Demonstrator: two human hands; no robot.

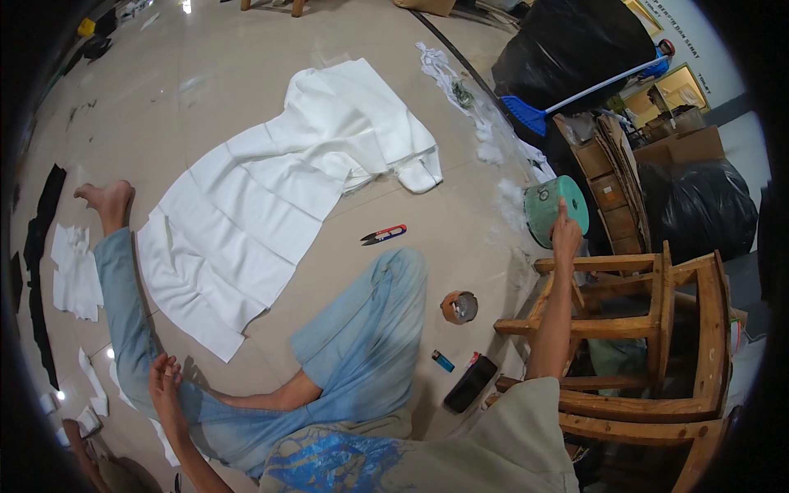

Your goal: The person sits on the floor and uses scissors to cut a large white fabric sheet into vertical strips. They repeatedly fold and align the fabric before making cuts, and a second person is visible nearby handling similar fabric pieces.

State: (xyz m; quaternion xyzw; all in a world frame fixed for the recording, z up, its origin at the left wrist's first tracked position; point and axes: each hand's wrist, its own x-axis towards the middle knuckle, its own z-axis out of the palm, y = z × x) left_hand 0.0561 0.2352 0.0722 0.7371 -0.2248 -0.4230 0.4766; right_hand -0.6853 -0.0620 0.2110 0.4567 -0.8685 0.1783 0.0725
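My right hand (565,234) reaches out to the right with its index finger extended over a green cylinder (542,215) that has a dark hole in its flat end. The fingertip overlaps the cylinder; whether it touches is unclear, and the other fingers look curled. My left hand (167,386) hovers by my left leg, fingers loosely bent and apart, holding nothing. A large white cloth piece (246,214) lies spread and partly folded on the floor ahead of me. Between it and my bent knee lie thread snips (384,235) with red and blue handles.
To the right stand wooden stools (616,329), near a round brown holder (459,306), a lighter (442,361) and a black case (470,384). A blue broom (526,115) leans by black bags (583,49). White scraps (76,271) and a black strip (39,246) lie left.
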